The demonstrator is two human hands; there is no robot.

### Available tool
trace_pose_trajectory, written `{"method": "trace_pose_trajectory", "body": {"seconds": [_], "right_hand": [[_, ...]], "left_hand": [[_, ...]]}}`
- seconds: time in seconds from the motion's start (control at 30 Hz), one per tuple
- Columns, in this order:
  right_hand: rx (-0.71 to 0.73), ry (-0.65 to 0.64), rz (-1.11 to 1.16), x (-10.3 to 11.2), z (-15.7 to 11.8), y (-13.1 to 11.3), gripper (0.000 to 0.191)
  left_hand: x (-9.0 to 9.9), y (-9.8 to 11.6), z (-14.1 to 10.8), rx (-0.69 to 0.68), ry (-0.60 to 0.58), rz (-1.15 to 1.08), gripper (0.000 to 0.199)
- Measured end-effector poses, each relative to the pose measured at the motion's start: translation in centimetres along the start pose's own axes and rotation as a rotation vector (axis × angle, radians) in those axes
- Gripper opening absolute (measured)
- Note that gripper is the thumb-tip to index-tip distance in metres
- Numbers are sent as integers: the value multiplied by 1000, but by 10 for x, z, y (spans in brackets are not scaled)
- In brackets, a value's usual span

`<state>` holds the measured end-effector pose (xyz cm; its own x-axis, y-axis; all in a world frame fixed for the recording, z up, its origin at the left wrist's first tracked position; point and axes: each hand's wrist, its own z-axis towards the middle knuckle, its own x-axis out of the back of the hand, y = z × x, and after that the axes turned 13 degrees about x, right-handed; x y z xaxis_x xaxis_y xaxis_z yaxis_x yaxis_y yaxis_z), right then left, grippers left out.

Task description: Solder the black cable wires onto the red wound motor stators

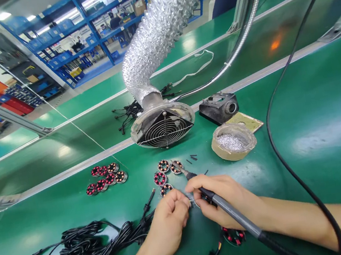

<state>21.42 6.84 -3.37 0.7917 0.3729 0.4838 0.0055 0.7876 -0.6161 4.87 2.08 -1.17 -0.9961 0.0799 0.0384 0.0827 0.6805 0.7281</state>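
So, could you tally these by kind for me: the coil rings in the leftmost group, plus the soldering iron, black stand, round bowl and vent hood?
Coil rings, leftmost group: 7
Soldering iron: 1
Black stand: 1
Round bowl: 1
Vent hood: 1
Total: 11

Soldering iron (pixel 236 214): grey and black. Stators (pixel 101 185): red or copper-coloured windings. Cables (pixel 76 250): black. Duct (pixel 156 39): crinkled silver. Benchtop (pixel 315 122): green.
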Motion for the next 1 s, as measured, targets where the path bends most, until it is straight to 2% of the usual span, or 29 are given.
{"method": "trace_pose_trajectory", "body": {"seconds": [0.13,0.27,0.57,0.8,0.87,1.0], "right_hand": [[83,14,-97,-5,-1,2,31],[99,8,-110,-3,0,1,31],[148,99,-31,38,-7,-9,31],[45,141,154,39,-6,-12,14],[24,144,157,40,-5,-13,14],[3,71,163,46,-3,-14,21]], "left_hand": [[-1,-4,1,-12,40,12,37],[-1,-7,2,-31,58,26,36],[-2,-9,0,-49,76,60,39],[-1,-13,2,-40,85,63,41],[-1,-12,1,-40,86,68,43],[-1,-11,0,-31,75,81,44]]}}
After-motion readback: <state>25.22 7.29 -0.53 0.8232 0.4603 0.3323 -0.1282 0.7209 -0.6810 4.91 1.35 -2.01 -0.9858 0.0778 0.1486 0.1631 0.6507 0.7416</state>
